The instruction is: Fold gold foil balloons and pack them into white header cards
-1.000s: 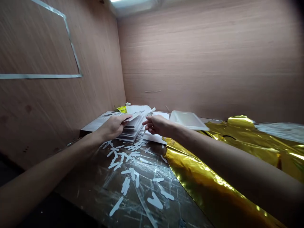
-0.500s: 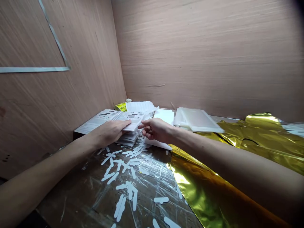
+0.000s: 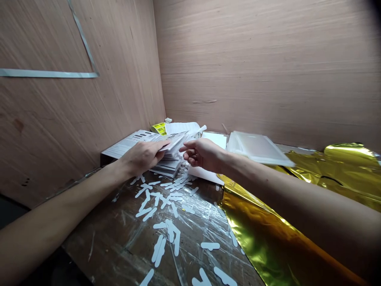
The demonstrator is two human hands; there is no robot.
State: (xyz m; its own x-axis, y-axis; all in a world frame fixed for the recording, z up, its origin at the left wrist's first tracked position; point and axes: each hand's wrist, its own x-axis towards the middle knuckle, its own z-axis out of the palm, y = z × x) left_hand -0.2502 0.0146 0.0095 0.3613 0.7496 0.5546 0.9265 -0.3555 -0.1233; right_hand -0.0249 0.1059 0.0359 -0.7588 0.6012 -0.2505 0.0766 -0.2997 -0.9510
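My left hand (image 3: pixel 145 155) grips the near left edge of the upper cards in a stack of printed white cards (image 3: pixel 175 143); the top ones tilt up. Just right of the stack is my right hand (image 3: pixel 198 153), its fingers curled with the index finger pointing at the cards. Whether anything thin is between those fingers is too small to tell. More printed cards (image 3: pixel 119 149) lie behind my left hand, against the left wall. Small white slotted cut-outs (image 3: pixel 159 251) are scattered over the dark table (image 3: pixel 119 242) in front.
Clear plastic sleeves (image 3: pixel 258 147) and a white sheet (image 3: pixel 214 139) lie at the back. Gold foil (image 3: pixel 253 218) covers the right side, under my right forearm. Yellow labels (image 3: pixel 159 128) sit in the corner. Wooden walls (image 3: pixel 253 67) stand behind and at left.
The view has shifted, so everything sits a little further right. The top cards under my left hand are now tilted and lifted at the right. My right hand stays beside the stack.
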